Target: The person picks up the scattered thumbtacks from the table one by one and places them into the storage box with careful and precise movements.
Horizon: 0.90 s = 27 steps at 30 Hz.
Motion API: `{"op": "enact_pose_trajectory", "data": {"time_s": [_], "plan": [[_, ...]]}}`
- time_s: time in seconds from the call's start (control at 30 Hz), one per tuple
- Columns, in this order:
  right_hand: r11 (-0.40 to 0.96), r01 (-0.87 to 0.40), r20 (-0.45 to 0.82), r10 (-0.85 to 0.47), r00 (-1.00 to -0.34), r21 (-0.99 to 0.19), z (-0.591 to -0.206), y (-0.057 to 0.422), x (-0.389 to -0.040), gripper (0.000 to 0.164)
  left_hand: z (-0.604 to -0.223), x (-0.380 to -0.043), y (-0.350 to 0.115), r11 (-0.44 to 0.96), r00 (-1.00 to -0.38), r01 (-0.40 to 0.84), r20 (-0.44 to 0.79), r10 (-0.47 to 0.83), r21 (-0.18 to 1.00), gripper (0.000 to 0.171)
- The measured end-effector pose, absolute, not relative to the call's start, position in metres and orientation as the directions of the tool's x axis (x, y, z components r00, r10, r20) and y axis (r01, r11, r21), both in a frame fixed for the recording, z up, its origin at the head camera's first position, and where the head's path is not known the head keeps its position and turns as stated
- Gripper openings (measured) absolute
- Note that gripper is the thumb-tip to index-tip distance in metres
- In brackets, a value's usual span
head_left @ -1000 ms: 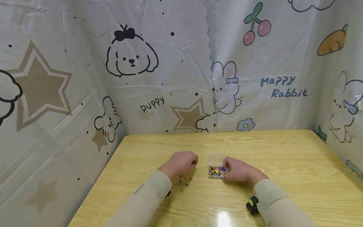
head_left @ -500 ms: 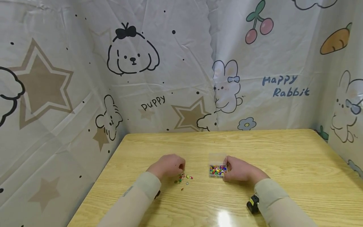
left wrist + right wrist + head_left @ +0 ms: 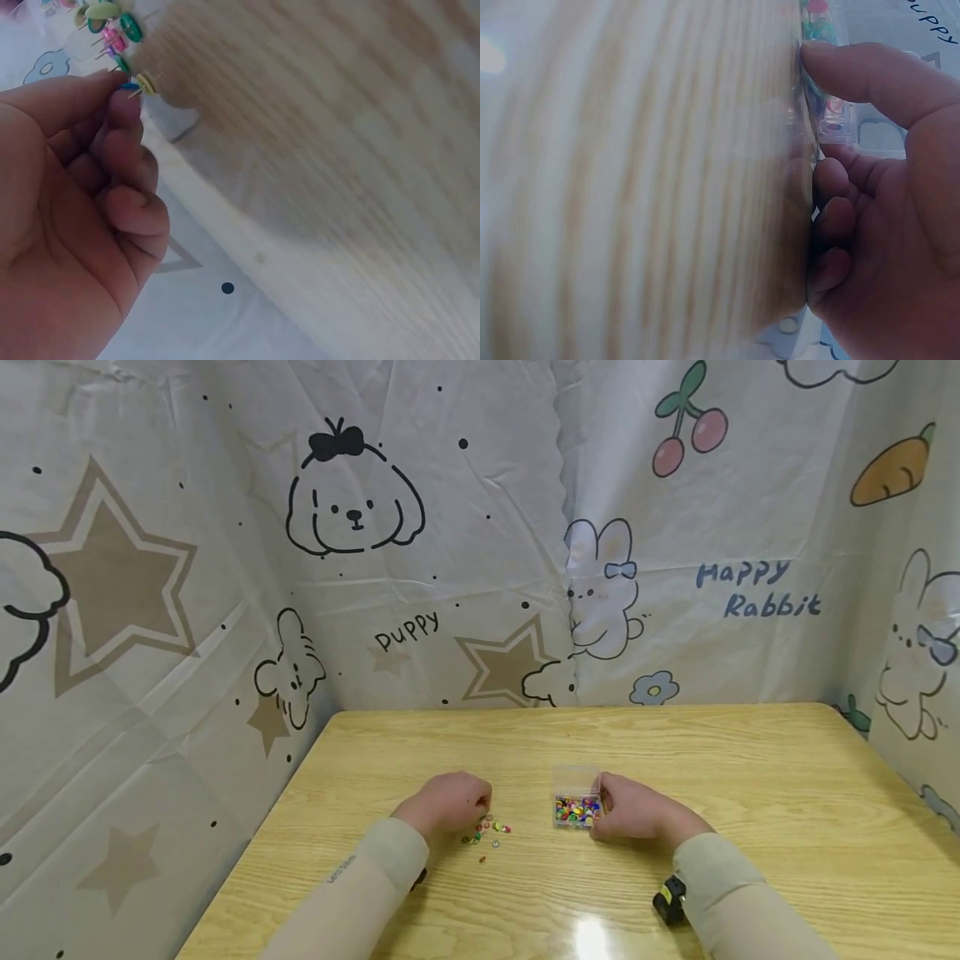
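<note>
From my end I see the left hand (image 3: 446, 802) with thumb and forefinger together, pinching a blue thumbtack (image 3: 129, 87) right at their tips; the other fingers curl in toward the palm. Just beside that pinch, on the wrist camera, I have a yellow thumbtack (image 3: 147, 83), with a green thumbtack (image 3: 131, 28) and a pink thumbtack (image 3: 112, 39) a little further past the fingertips. On my head view the loose thumbtacks (image 3: 476, 838) lie scattered on the near side of that same hand, the closest ones almost under its fingers.

The right hand (image 3: 633, 810) grips a clear box (image 3: 576, 827) at the end nearest it, thumb on the near side and fingers on the far side; on the wrist camera the thumb tip touches the box. The box sits on that hand's inner side, between the two hands, well apart from the left one. Its lid (image 3: 575, 779) stands raised beside the right fingertips, and many-coloured thumbtacks (image 3: 574, 811) fill it, left of the right thumb.
</note>
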State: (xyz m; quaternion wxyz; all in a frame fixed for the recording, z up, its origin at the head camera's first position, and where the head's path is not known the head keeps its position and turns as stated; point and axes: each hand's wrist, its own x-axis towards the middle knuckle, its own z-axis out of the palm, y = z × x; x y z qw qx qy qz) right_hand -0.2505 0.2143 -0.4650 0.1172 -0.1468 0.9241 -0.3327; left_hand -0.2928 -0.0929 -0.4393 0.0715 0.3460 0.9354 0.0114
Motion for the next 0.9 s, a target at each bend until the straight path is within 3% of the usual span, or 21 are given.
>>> {"op": "enact_pose_trajectory", "data": {"time_s": [0.4,0.6,0.9], "plan": [[0.720,-0.172,-0.131,-0.345,-0.929,-0.672,-0.464,0.215,-0.249,0.045,-0.441,-0.292,-0.076,0.753,-0.749,0.658,-0.098,0.655,0.000,0.023],[0.721,-0.163,-0.134,-0.336,-0.932,-0.674,-0.465,0.215,-0.250,0.044,-0.441,-0.289,-0.053,0.700,-0.700,0.714,-0.017,0.714,0.000,0.021],[0.729,-0.159,-0.134,-0.327,-0.936,-0.666,-0.468,0.214,-0.252,0.043,-0.442,-0.281,-0.017,0.623,-0.626,0.775,0.006,0.780,-0.104,0.018]]}}
